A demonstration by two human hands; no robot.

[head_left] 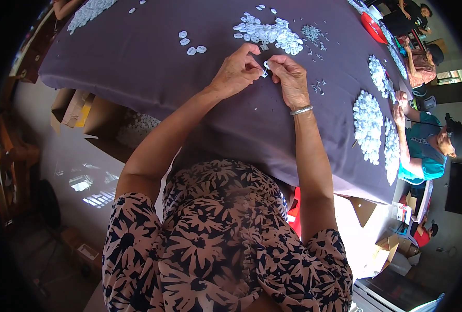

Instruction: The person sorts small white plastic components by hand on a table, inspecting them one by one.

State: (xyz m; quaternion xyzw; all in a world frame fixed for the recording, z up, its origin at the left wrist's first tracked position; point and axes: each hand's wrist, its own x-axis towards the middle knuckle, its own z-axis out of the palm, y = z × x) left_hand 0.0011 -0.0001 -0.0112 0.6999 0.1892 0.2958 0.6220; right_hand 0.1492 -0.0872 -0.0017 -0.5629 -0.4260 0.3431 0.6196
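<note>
Head view: the left hand (235, 74) and right hand (292, 82) each pinch white plastic (265, 74) above dark cloth (148, 67).

Cannot see all of the white piece (265, 74), partly covered by fingers (254, 74). Cannot tell the exact shape of the grey bits (312, 34), too small. Can see only part of the far-left pile (91, 14), cut by the top edge.

Dark floral top (205, 249), apparently silver bracelet (301, 110)
</note>
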